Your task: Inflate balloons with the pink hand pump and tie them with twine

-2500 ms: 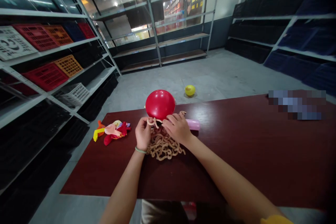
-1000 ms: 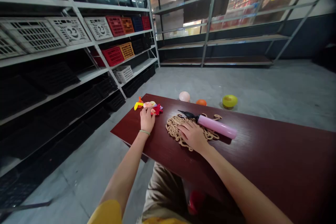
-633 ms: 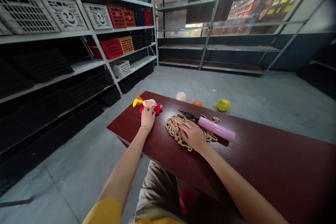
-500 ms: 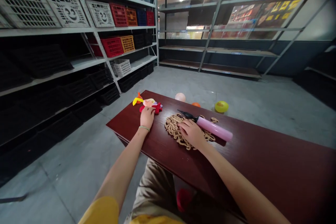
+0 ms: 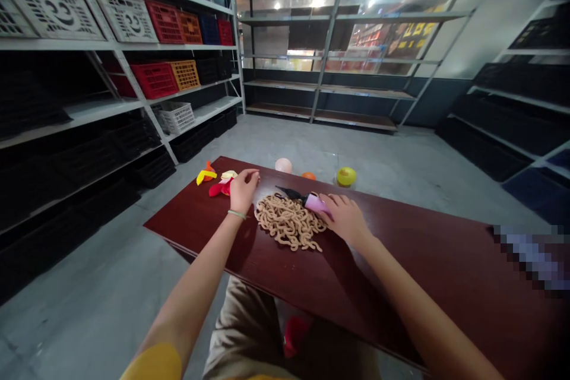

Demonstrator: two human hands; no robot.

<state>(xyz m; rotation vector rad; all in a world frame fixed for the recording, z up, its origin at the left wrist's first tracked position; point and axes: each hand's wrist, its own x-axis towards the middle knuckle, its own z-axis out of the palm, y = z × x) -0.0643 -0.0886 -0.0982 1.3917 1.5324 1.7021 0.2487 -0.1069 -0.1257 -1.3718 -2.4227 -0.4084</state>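
Observation:
On the table, my right hand (image 5: 346, 217) lies over the pink barrel of a balloon pump (image 5: 315, 204), its fingers curled round it; most of the barrel is hidden under the hand. The pump's black nozzle end points left. Beside it spreads a heap of tan, cord-like strands (image 5: 289, 221). My left hand (image 5: 243, 191) is raised just left of the heap, fingers pinched together; anything between them is too small to make out. Behind and left of that hand lie limp balloons: a red one (image 5: 219, 189), a cream one (image 5: 228, 174), a yellow one (image 5: 205, 176) and an orange one (image 5: 209, 166).
The dark red table (image 5: 187, 218) runs to the right. Past its far edge are a pale pink balloon (image 5: 284, 165), an orange balloon (image 5: 308, 176) and a yellow balloon (image 5: 346, 176). Shelves with crates (image 5: 164, 21) line the left. A pixelated patch covers the right side.
My left hand has lifted off the limp balloons and moved right, fingers pinched. My right hand has left the strands and now grips the pump's barrel. The view has turned right.

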